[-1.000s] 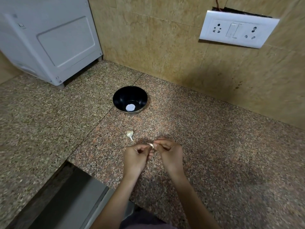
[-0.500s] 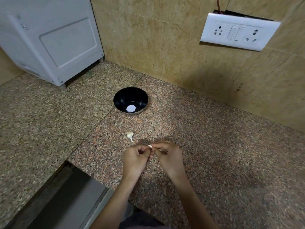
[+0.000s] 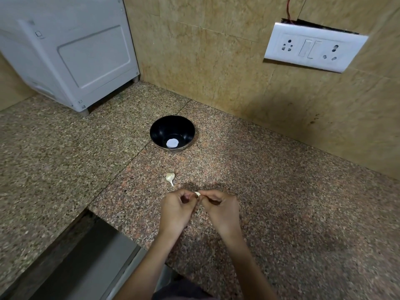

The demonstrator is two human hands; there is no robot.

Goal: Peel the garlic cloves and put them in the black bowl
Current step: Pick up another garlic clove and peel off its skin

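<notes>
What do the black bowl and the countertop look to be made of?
Black bowl: glossy and smooth, with soft highlights on its inner wall; plastic, melamine or coated metal, I cannot tell which. Countertop: speckled stone, likely polished granite, by its pink, grey and black grains and a straight seam.

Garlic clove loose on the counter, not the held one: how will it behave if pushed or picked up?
The garlic clove looks tiny beside the black bowl, so it is probably very light. Its bulbous body and thin tail suggest it would pivot or skid, not roll straight. Its papery skin may slip when pinched.
</notes>
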